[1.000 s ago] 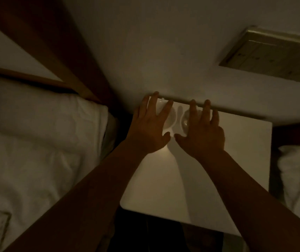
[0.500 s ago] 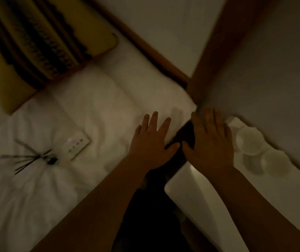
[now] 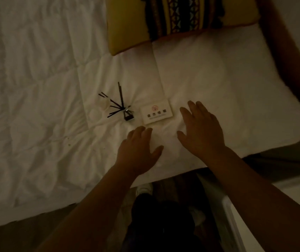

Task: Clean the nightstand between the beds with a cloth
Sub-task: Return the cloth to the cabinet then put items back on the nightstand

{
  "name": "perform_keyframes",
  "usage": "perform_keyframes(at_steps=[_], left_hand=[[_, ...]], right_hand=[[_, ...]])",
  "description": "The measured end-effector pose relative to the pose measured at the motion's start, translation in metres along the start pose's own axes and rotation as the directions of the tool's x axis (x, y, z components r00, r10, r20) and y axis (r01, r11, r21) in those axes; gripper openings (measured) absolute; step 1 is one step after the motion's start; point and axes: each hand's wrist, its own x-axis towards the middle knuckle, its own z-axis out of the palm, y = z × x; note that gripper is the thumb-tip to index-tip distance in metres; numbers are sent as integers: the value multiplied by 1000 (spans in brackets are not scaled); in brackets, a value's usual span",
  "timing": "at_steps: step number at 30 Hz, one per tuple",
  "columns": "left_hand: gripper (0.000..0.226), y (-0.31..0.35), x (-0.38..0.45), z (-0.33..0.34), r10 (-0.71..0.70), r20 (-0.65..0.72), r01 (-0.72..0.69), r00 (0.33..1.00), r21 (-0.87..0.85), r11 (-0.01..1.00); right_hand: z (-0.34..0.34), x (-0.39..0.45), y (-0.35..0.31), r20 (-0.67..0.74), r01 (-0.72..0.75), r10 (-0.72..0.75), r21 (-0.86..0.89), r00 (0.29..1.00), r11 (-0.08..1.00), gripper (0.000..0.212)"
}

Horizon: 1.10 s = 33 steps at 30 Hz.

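Note:
The room is dim. My left hand (image 3: 138, 151) and my right hand (image 3: 200, 131) hover flat over the white bed (image 3: 36, 106), fingers spread, nothing in either. Only a corner of the white nightstand (image 3: 295, 206) shows at the lower right, under my right forearm. A small white card with a red mark (image 3: 157, 114) lies on the bedding just beyond my fingertips. No cloth is visible.
Left of the card lie a bundle of thin black sticks with a small dark bottle (image 3: 117, 106) and a small white cup (image 3: 104, 104). A yellow patterned cushion (image 3: 173, 17) rests at the head of the bed. Dark floor and my legs show below.
The view has swung left from the nightstand and its two white cups to the bed. Both hands moved off the nightstand and now hover over the bedding near the card.

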Motion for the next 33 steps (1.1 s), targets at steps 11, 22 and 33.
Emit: perform_keyframes(at_steps=[11, 22, 33], left_hand=[[53, -89, 72, -4, -284, -215, 164, 935, -447, 880], [25, -85, 94, -5, -225, -224, -63, 948, -827, 559], [26, -68, 74, -18, -6, -253, -211, 967, -820, 533]], right_hand=[[35, 94, -52, 139, 205, -191, -99, 972, 974, 69], [34, 96, -53, 186, 133, -108, -128, 976, 983, 96], [17, 55, -53, 65, 44, -58, 198, 996, 979, 23]])
